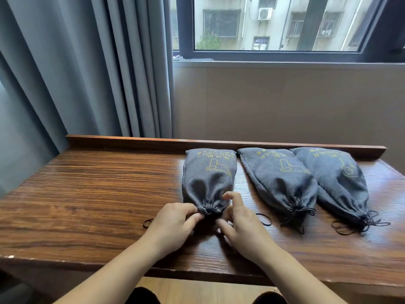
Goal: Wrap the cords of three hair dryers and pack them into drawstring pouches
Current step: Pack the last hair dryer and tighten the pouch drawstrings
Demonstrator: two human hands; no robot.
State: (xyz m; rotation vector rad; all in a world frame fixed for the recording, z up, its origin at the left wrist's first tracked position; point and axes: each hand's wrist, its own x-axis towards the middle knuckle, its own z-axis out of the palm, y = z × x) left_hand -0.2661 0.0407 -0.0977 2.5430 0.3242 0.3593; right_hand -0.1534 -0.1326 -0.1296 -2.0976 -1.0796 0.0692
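Three grey drawstring pouches with yellow hair-dryer print lie side by side on the wooden table [87, 194], each bulging and gathered closed at the near end. The left pouch [209, 178] is in front of me. My left hand [173, 224] pinches its gathered neck from the left. My right hand [241, 224] is at the neck from the right, fingers curled around the black drawstring, whose loops stick out on both sides. The middle pouch [280, 181] and the right pouch [335, 178] lie untouched with their cords tied. No hair dryer shows.
A raised wooden lip [153, 142] runs along the table's far edge. Grey curtains [87, 73] hang at the back left, and a window [278, 25] sits above a beige wall. The table's near edge is close to my arms.
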